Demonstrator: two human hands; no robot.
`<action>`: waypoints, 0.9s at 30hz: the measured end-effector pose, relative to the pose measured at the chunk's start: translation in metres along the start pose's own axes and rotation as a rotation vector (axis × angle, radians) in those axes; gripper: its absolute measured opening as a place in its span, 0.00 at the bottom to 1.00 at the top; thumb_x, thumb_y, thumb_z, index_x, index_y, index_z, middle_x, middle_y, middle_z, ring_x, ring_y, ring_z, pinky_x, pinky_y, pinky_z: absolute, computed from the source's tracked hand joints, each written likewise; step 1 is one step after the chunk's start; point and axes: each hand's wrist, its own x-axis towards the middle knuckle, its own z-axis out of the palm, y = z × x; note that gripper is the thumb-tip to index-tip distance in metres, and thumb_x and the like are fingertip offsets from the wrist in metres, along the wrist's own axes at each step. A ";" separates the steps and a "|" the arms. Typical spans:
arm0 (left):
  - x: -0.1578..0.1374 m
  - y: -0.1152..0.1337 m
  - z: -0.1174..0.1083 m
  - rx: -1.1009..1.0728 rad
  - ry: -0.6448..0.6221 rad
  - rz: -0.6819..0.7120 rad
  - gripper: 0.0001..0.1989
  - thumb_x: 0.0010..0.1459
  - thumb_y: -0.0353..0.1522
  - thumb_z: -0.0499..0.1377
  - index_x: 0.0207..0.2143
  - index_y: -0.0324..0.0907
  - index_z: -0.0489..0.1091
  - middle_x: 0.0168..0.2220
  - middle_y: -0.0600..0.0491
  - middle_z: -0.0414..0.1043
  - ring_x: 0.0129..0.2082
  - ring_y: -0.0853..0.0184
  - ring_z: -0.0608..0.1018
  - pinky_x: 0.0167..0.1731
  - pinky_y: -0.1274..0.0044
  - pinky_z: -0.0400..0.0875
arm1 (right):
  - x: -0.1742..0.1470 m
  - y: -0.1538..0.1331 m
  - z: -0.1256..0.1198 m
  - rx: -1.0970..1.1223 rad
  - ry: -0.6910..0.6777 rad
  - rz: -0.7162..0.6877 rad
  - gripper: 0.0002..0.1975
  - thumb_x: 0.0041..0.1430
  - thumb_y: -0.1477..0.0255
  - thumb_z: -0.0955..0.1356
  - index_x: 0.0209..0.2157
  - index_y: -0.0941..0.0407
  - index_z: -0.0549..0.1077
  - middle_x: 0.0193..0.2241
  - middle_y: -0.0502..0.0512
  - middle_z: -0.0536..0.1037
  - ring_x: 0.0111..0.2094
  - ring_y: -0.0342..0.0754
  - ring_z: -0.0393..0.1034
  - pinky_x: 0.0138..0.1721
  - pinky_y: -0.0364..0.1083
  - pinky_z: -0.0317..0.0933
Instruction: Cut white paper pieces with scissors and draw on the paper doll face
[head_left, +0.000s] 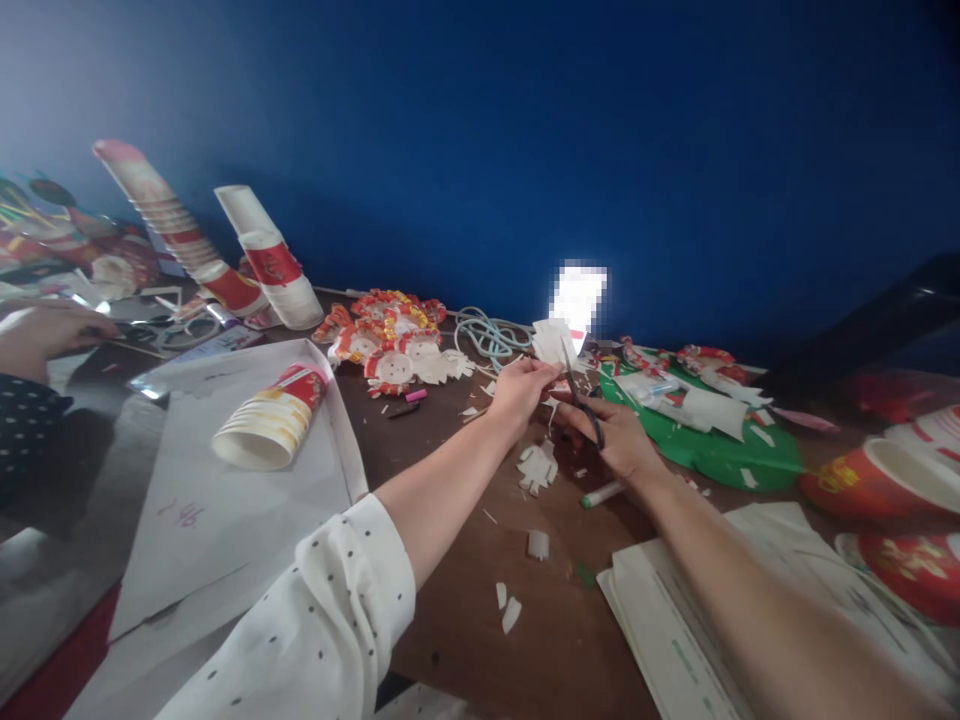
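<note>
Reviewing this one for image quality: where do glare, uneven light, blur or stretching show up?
Head view: the bright patch is blown out and blocky at its edges; head view: the blue wall pales at upper left and darkens rightward; head view: the orange cup near the right edge looks stretched and soft, while the left hand is clearer.

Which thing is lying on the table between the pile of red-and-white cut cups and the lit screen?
In the head view, a coiled pale-blue cord lies between the cut cups and the lit screen.
</note>
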 end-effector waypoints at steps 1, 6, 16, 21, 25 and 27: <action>0.000 0.000 0.000 0.004 -0.002 0.002 0.14 0.45 0.37 0.67 0.22 0.39 0.65 0.18 0.56 0.65 0.17 0.76 0.67 0.21 0.80 0.59 | 0.000 0.000 0.000 0.007 0.001 0.000 0.28 0.51 0.52 0.69 0.46 0.59 0.78 0.16 0.47 0.67 0.21 0.42 0.60 0.24 0.44 0.55; 0.000 -0.001 0.000 -0.001 -0.014 0.007 0.13 0.46 0.37 0.66 0.21 0.39 0.66 0.18 0.56 0.66 0.17 0.76 0.66 0.21 0.80 0.60 | -0.001 -0.003 0.001 0.010 0.009 0.003 0.29 0.49 0.52 0.70 0.45 0.60 0.78 0.16 0.48 0.67 0.20 0.42 0.59 0.24 0.44 0.54; -0.002 0.002 0.000 -0.026 -0.022 -0.002 0.13 0.44 0.37 0.67 0.21 0.39 0.68 0.19 0.55 0.66 0.19 0.76 0.66 0.23 0.80 0.61 | -0.002 -0.002 -0.001 0.036 0.016 0.029 0.28 0.50 0.52 0.70 0.46 0.59 0.78 0.16 0.48 0.67 0.21 0.43 0.61 0.24 0.44 0.55; -0.002 0.002 0.001 -0.027 -0.004 0.048 0.14 0.44 0.38 0.67 0.20 0.39 0.67 0.17 0.57 0.64 0.17 0.76 0.64 0.21 0.81 0.58 | -0.005 -0.005 -0.001 0.064 -0.014 0.037 0.25 0.53 0.53 0.69 0.46 0.56 0.77 0.20 0.50 0.70 0.22 0.44 0.63 0.25 0.45 0.58; -0.001 0.001 0.001 -0.029 0.009 0.076 0.14 0.46 0.38 0.66 0.21 0.39 0.67 0.18 0.57 0.64 0.18 0.76 0.65 0.22 0.81 0.59 | -0.006 -0.007 -0.001 0.068 -0.026 0.025 0.25 0.53 0.54 0.69 0.46 0.55 0.77 0.22 0.51 0.71 0.24 0.44 0.64 0.26 0.44 0.59; 0.000 0.000 0.000 -0.036 0.019 0.071 0.14 0.46 0.39 0.66 0.22 0.39 0.67 0.19 0.57 0.64 0.19 0.76 0.65 0.22 0.81 0.60 | -0.006 -0.007 0.000 0.084 -0.038 0.032 0.26 0.52 0.54 0.69 0.48 0.56 0.77 0.23 0.51 0.71 0.24 0.44 0.64 0.26 0.45 0.59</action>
